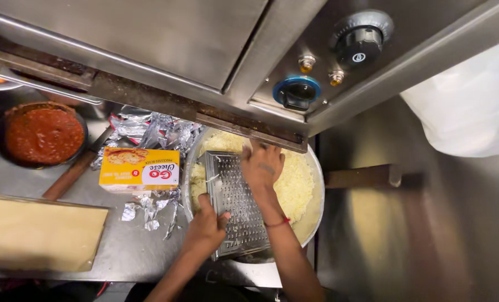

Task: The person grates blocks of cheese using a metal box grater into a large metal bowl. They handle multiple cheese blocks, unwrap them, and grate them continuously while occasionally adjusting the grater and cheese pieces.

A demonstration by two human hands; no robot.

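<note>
A flat metal grater (pixel 235 204) lies slanted across a large steel bowl (pixel 315 168) filled with grated white cheese (pixel 294 182). My left hand (pixel 207 223) grips the grater's left edge near its lower end. My right hand (pixel 262 166) presses down on the grater's upper part; whatever it holds against the holes is hidden under the fingers. A red thread band circles my right wrist.
A yellow cheese box (pixel 140 169) lies left of the bowl among crumpled foil (pixel 154 130). A dark bowl of red sauce (pixel 42 134) stands at far left. A pale flat slab (pixel 36 232) lies at lower left. A steel oven with knobs (pixel 358 42) overhangs above.
</note>
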